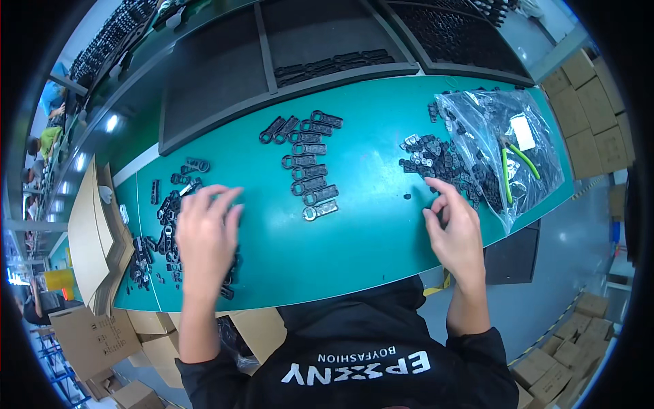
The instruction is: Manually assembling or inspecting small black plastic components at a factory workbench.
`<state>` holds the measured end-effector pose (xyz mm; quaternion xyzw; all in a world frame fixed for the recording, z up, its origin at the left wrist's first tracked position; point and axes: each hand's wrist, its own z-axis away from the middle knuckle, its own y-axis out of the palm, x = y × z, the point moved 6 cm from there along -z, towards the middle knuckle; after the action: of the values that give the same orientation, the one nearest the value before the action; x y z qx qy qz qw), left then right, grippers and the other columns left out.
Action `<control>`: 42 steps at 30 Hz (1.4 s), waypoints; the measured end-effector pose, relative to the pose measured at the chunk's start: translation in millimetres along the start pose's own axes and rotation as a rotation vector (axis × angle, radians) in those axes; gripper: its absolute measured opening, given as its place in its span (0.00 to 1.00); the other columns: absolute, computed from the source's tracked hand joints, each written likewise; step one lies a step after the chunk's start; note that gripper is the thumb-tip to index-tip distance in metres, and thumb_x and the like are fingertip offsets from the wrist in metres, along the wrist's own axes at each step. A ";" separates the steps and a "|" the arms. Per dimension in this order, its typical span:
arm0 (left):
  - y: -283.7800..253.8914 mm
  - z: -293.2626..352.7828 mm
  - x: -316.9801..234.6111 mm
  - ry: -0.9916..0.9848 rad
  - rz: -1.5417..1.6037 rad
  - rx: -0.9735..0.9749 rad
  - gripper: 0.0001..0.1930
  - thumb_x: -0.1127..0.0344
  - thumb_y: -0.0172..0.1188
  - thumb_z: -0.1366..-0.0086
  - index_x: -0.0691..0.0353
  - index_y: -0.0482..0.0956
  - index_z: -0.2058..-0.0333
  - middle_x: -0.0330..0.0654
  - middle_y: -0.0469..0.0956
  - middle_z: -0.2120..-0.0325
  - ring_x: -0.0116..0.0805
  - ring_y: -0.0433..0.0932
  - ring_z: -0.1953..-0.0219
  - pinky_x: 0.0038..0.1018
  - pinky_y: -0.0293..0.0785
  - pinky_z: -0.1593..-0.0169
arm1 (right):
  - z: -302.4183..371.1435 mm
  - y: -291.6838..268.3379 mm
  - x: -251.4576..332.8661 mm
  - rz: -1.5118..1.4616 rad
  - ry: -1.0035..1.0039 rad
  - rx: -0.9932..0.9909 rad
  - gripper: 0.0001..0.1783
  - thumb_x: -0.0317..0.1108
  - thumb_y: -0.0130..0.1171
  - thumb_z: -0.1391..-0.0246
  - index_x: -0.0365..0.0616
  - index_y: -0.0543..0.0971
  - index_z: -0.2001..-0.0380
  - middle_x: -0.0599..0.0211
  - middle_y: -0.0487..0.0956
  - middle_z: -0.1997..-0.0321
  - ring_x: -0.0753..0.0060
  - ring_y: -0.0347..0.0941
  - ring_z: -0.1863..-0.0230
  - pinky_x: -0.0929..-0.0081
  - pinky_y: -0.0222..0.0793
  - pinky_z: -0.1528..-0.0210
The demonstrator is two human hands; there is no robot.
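Observation:
My left hand [206, 228] is over the left part of the green table, its fingers and thumb spread, with nothing visible between them. Under and beside it lies a loose pile of black plastic pieces [167, 235], partly hidden by the hand. My right hand [455, 232] hovers at the near side of a heap of small black parts [443, 162]. Its index finger and thumb are bent but apart, and I see nothing held there. Between the hands, a column of elongated black pieces with ring-shaped ends [309, 172] lies on the green tabletop [368, 170].
A clear plastic bag [545, 146] with green-handled cutters [507, 170] on it lies at the right. Black trays [327, 41] stand along the far edge. Cardboard sheets [95, 238] lean at the left end. Stacked boxes [586, 109] stand beyond the right.

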<state>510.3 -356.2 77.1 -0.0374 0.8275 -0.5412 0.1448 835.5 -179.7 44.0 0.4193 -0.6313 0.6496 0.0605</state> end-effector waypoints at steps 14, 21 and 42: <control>4.0 7.3 26.7 0.045 -0.028 0.389 0.15 0.69 0.72 0.35 0.56 0.91 0.49 0.41 0.83 0.52 0.46 0.80 0.52 0.40 0.75 0.48 | -10.5 7.4 23.9 -0.029 -0.491 0.277 0.20 0.15 0.68 0.47 0.41 0.85 0.51 0.58 0.80 0.58 0.51 0.78 0.56 0.58 0.74 0.53; 10.2 3.7 24.7 0.095 0.149 0.370 0.16 0.67 0.75 0.38 0.55 0.91 0.51 0.38 0.85 0.54 0.44 0.81 0.54 0.38 0.73 0.49 | -12.6 5.6 21.4 -0.016 -0.378 0.266 0.21 0.13 0.68 0.48 0.41 0.86 0.50 0.61 0.82 0.63 0.58 0.80 0.58 0.64 0.76 0.54; 28.9 63.5 -75.8 0.044 0.550 0.413 0.21 0.66 0.77 0.38 0.49 0.89 0.45 0.34 0.85 0.55 0.41 0.79 0.56 0.33 0.75 0.52 | -0.8 23.7 20.1 -0.276 -0.086 0.373 0.31 0.10 0.71 0.49 0.43 0.84 0.41 0.68 0.81 0.68 0.77 0.74 0.68 0.76 0.70 0.63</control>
<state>603.2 -384.0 42.3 0.2287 0.6825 -0.6388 0.2719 807.9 -192.7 38.4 0.5331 -0.4390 0.7219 0.0433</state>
